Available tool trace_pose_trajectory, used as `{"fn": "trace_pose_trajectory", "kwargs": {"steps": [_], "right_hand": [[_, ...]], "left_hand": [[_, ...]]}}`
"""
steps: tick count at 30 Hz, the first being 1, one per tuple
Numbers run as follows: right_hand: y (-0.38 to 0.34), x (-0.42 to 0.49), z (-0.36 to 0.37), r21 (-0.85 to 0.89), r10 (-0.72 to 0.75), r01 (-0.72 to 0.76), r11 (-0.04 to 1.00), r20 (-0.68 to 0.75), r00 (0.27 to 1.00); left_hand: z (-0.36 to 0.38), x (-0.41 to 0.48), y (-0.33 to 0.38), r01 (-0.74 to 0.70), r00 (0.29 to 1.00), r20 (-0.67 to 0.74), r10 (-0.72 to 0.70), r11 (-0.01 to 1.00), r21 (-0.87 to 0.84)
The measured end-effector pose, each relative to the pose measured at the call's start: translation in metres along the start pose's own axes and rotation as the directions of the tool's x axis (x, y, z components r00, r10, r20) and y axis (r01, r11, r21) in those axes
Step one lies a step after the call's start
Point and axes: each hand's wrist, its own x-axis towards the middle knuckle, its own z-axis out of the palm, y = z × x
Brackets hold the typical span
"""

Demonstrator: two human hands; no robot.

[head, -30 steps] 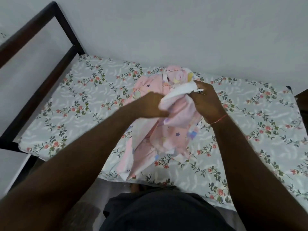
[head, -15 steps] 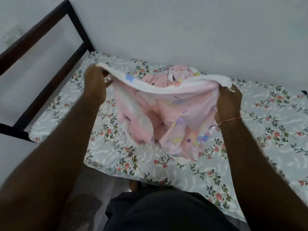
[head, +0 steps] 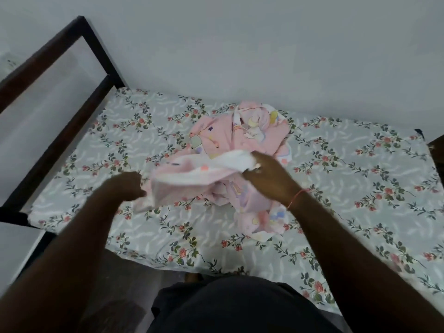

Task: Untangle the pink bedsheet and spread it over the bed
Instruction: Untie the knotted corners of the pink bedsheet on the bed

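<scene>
The pink bedsheet (head: 230, 140), printed with cartoon shapes, lies bunched in a heap on the middle of the bed (head: 360, 188), whose mattress has a pale green floral cover. My right hand (head: 269, 176) is shut on a white-backed edge of the sheet and holds it just above the heap. My left hand (head: 127, 186) is a closed fist at the left end of that lifted edge; the fabric touches it, and its fingers are blurred.
A dark wooden bed frame (head: 60, 131) runs along the left end of the mattress. A plain pale wall (head: 264, 56) backs the far side of the bed. My dark-clothed body (head: 240, 306) stands at the near edge.
Both hands dropped from a wide, raised stretch of the sheet edge. The left hand moved down and right, and the edge now sags low over the heap.
</scene>
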Motion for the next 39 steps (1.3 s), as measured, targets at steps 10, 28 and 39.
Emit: {"fn": "trace_pose_trajectory", "kwargs": {"steps": [10, 28, 39], "right_hand": [[-0.021, -0.012, 0.055, 0.104, -0.042, 0.033, 0.994, 0.083, 0.996], [-0.038, -0.017, 0.064, 0.315, -0.044, 0.076, 0.946, -0.108, 0.993], [-0.027, -0.012, 0.048, 0.212, 0.043, -0.045, 0.976, 0.016, 0.999]], "left_hand": [[0.012, -0.061, 0.122, -0.484, 0.846, -0.406, 0.345, 0.176, -0.857], [0.012, -0.074, 0.107, -0.183, 0.953, -0.212, 0.218, -0.146, -0.972], [-0.010, -0.057, 0.107, -0.619, 0.781, -0.568, 0.259, 0.437, -0.652]]}}
